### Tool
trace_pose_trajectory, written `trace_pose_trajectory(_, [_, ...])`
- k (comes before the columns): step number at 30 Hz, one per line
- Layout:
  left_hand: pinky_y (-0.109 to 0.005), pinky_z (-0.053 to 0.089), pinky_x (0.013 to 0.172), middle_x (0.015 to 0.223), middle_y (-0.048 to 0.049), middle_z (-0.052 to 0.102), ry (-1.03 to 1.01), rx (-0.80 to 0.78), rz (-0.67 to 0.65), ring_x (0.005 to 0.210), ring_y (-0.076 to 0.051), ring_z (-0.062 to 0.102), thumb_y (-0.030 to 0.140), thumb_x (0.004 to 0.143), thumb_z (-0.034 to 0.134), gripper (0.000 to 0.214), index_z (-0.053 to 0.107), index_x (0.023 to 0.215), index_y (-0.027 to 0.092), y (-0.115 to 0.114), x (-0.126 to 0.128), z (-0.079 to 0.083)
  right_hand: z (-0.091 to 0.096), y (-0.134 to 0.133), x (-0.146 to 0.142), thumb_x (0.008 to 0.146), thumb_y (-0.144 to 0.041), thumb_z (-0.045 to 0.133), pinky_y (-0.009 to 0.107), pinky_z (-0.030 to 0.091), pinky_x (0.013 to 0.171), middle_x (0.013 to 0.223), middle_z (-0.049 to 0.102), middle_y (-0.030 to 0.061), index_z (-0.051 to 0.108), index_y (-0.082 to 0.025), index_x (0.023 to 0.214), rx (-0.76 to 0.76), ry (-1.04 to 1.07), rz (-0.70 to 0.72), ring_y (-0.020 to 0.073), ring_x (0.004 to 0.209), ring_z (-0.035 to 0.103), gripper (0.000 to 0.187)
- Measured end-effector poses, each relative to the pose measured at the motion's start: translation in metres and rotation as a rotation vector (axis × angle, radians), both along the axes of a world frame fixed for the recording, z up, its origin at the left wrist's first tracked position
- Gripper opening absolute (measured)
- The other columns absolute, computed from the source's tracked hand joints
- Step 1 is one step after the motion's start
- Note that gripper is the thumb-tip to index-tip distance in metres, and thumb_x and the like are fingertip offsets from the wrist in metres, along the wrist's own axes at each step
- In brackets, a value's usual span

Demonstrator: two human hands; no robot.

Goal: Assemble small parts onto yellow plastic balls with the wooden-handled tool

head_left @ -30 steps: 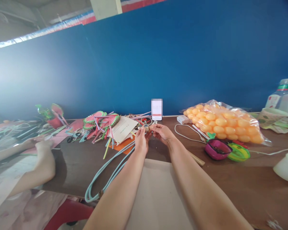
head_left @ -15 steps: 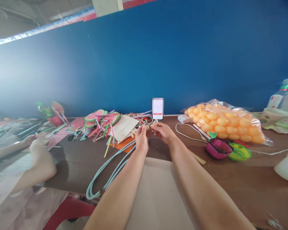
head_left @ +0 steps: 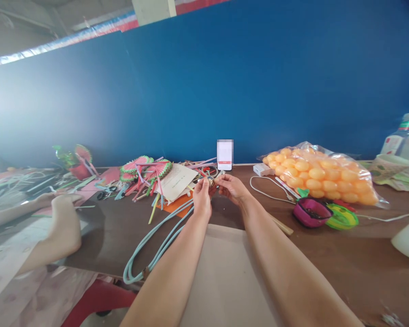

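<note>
My left hand (head_left: 202, 196) is closed, thumb and fingers pinching a small shiny brass-coloured metal piece (head_left: 211, 181) whose kind is too small to make out. From the right, my right hand (head_left: 232, 187) meets it with thumb and forefinger pressed together at the piece's side; what lies between these fingertips is hidden. A pale blue looped cord (head_left: 133, 260) runs over the table from the front edge up to my left wrist, where its end goes out of sight. Just behind my hands, a phone (head_left: 224, 156) stands upright against the blue partition.
Paper fans (head_left: 158, 169), coloured strips and a paper sheet (head_left: 176, 180) lie left of my hands. Rightward are a bag of orange balls (head_left: 322, 175), a purple bowl (head_left: 311, 213), a green lid (head_left: 342, 217) and a white cable (head_left: 264, 194). Another person's arm (head_left: 63, 222) rests at left.
My hands keep nearly the same pose around the small metal piece. At the left, the other person's hand has shifted slightly to the right.
</note>
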State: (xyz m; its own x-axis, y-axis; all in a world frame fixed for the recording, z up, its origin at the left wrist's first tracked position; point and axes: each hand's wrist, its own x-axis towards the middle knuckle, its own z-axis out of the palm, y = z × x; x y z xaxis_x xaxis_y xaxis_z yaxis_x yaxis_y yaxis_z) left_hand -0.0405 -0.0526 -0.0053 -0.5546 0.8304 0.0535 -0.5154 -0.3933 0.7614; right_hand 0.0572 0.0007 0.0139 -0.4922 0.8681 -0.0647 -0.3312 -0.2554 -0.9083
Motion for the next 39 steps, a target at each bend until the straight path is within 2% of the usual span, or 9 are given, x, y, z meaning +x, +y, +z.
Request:
trace_pose_trajectory(5, [-0.031,0.048,0.075,0.075,-0.0023,0.064,-0.002,-0.018,-0.001,0.067,-0.014,0.060,0.040,0.069,0.076,0.030,0.063,0.079,0.016,-0.0013,0.0016,0.0012,-0.0001,0.0008,0.0003,0.046,-0.034,0.090,0.019,0.040,0.046,0.056,0.056,-0.0057,0.058,-0.017,0.066,0.010,0.006,0.008,0.0048,0.048,0.044,0.041])
trace_pose_trajectory(11, [-0.029,0.047,0.069,0.072,-0.0017,0.064,-0.006,0.009,-0.012,0.065,-0.013,0.059,0.042,0.064,0.079,0.033,0.063,0.077,0.016,-0.0010,0.0024,0.0009,-0.0006,0.0006,-0.0006,0.045,-0.034,0.090,0.021,0.045,0.052,0.060,0.059,-0.0033,0.060,-0.017,0.065,0.015,0.009,0.039,0.0067,0.053,0.049,0.040])
trace_pose_trajectory(18, [-0.027,0.047,0.065,0.074,-0.0019,0.065,-0.003,0.017,-0.026,0.065,-0.013,0.060,0.042,0.063,0.080,0.036,0.064,0.079,0.015,-0.0018,0.0003,0.0031,-0.0002,0.0006,-0.0009,0.043,-0.035,0.091,0.020,0.048,0.051,0.057,0.056,-0.0042,0.059,-0.017,0.064,-0.010,0.005,0.029,0.0060,0.053,0.048,0.042])
trace_pose_trajectory(25, [-0.028,0.048,0.072,0.075,-0.0036,0.066,-0.019,0.005,-0.021,0.066,-0.013,0.061,0.037,0.071,0.076,0.026,0.065,0.078,0.014,-0.0023,0.0008,0.0004,-0.0003,-0.0019,-0.0009,0.049,-0.032,0.089,0.021,0.047,0.049,0.056,0.053,-0.0067,0.056,-0.019,0.068,0.005,-0.049,0.001,0.0056,0.050,0.044,0.041])
trace_pose_trajectory(32, [-0.030,0.049,0.070,0.081,-0.0071,0.068,-0.124,-0.053,-0.048,0.068,-0.015,0.063,0.036,0.078,0.070,0.023,0.066,0.083,0.013,-0.0033,0.0023,0.0044,0.0022,-0.0017,0.0042,0.057,-0.041,0.086,0.020,0.050,0.052,0.062,0.056,-0.0042,0.059,-0.016,0.069,-0.046,0.070,0.100,0.0042,0.050,0.045,0.038])
trace_pose_trajectory(39, [-0.028,0.049,0.067,0.076,-0.0047,0.066,-0.118,-0.054,-0.075,0.060,-0.012,0.060,0.037,0.076,0.072,0.026,0.066,0.083,0.012,-0.0034,0.0044,0.0029,0.0006,-0.0020,0.0024,0.057,-0.034,0.086,0.019,0.046,0.049,0.054,0.049,-0.0074,0.056,-0.018,0.071,-0.001,-0.001,0.085,0.0054,0.049,0.046,0.037])
